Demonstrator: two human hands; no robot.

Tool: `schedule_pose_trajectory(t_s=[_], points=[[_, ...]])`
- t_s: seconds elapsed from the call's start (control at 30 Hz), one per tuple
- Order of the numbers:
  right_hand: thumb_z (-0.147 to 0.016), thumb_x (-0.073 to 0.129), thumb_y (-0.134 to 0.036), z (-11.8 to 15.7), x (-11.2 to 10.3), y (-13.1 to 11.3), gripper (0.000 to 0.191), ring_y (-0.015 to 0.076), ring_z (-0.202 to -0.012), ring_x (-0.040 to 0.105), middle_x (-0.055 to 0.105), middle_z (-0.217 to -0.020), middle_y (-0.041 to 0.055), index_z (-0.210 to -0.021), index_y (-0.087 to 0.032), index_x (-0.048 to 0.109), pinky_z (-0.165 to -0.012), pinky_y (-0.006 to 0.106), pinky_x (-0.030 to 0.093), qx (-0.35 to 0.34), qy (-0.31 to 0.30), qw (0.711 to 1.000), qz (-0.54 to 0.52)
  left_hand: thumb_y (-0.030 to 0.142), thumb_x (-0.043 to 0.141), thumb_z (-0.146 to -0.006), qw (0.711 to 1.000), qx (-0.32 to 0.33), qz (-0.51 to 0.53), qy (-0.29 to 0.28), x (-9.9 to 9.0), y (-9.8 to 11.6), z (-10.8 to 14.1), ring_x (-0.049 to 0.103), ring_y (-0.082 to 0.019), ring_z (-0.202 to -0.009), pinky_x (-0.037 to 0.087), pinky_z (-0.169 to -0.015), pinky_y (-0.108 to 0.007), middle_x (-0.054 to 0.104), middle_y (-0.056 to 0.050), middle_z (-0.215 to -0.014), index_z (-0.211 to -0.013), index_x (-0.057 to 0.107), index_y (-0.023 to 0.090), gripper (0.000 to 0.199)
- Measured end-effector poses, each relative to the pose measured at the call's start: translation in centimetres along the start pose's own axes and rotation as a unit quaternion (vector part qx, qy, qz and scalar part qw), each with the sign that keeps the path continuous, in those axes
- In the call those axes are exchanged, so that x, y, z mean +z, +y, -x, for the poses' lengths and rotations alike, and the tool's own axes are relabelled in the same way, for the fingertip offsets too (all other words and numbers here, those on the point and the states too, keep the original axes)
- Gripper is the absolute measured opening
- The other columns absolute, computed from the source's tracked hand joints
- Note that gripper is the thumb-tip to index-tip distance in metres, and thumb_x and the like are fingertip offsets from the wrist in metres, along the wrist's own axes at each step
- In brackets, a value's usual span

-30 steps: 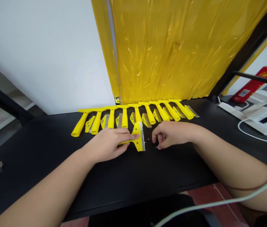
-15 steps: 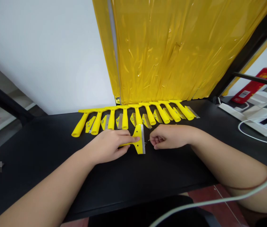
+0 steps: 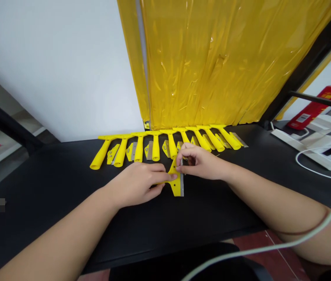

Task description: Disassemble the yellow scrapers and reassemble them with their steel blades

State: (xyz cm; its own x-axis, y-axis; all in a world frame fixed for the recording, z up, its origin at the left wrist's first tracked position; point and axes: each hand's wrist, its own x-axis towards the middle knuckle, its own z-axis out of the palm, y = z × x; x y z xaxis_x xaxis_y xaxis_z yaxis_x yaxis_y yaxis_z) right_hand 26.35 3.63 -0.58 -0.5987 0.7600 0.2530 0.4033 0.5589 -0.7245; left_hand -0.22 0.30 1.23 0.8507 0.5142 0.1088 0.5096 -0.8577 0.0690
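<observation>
head: scraper (image 3: 178, 189) in left hand (image 3: 142, 182), partly under right hand (image 3: 198, 162)

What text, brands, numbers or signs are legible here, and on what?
None can be read.
Red plastic bottle: yellow markings, too blurred to read.
White rectangular barcode label on that bottle: any digits are too small.
Flat yellow scraper with a metal blade, under the hands: no lettering can be made out.
Yellow T-shaped handles in the row: likewise.

Left hand (image 3: 142, 183) holds 1 yellow scraper (image 3: 177, 188); right hand (image 3: 199, 160) is at its blade (image 3: 182, 188).
</observation>
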Motion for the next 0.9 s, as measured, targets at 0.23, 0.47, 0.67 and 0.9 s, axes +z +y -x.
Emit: schedule_pose_trajectory(t_s=[0.23,0.47,0.67,0.9], points=[[-0.086,0.075,-0.024,-0.3,0.6,0.5,0.014,0.016,-0.083,0.051,0.054,-0.094,0.0004,-0.09,-0.022,0.062,-0.072,0.03,0.046,0.023,-0.009,0.992,-0.12,0.021,0.048,-0.103,1.0,0.016,-0.009,0.017,0.0,0.3,-0.1,0.068,-0.014,-0.081,0.049,-0.066,-0.026,0.072,-0.001,-0.102,-0.137,0.067,0.033,0.04],[-0.085,0.074,-0.024,-0.3,1.5,0.1,0.032,0.0108,-0.068,0.051,0.051,-0.089,-0.0048,-0.099,-0.026,0.046,-0.063,0.027,0.05,0.087,-0.038,0.954,-0.284,0.021,0.048,-0.103,0.999,0.019,-0.012,0.024,0.0,0.4,-0.2,0.068,-0.014,-0.079,0.049,-0.066,-0.026,0.072,0.0,-0.102,-0.138,0.065,0.034,0.041],[-0.087,0.076,-0.037,-0.4,1.3,0.6,0.037,0.0109,-0.064,0.052,0.055,-0.091,-0.0038,-0.105,-0.026,0.047,-0.053,0.026,0.049,0.099,0.017,0.964,-0.245,0.021,0.052,-0.101,1.0,-0.003,0.001,0.031,-0.2,-0.1,0.0,0.071,-0.014,-0.084,0.052,-0.069,-0.025,0.073,0.0,-0.105,-0.134,0.069,0.034,0.04],[-0.09,0.07,-0.022,0.2,-1.2,-0.3,0.006,0.0132,-0.065,0.054,0.064,-0.074,0.0004,-0.085,-0.019,0.073,-0.061,0.028,0.042,0.009,-0.055,0.995,0.085,0.025,0.054,-0.099,0.994,-0.087,-0.002,0.07,-0.7,-1.7,0.4,0.073,-0.02,-0.097,0.056,-0.076,-0.029,0.075,-0.002,-0.114,-0.133,0.07,0.029,0.038]])
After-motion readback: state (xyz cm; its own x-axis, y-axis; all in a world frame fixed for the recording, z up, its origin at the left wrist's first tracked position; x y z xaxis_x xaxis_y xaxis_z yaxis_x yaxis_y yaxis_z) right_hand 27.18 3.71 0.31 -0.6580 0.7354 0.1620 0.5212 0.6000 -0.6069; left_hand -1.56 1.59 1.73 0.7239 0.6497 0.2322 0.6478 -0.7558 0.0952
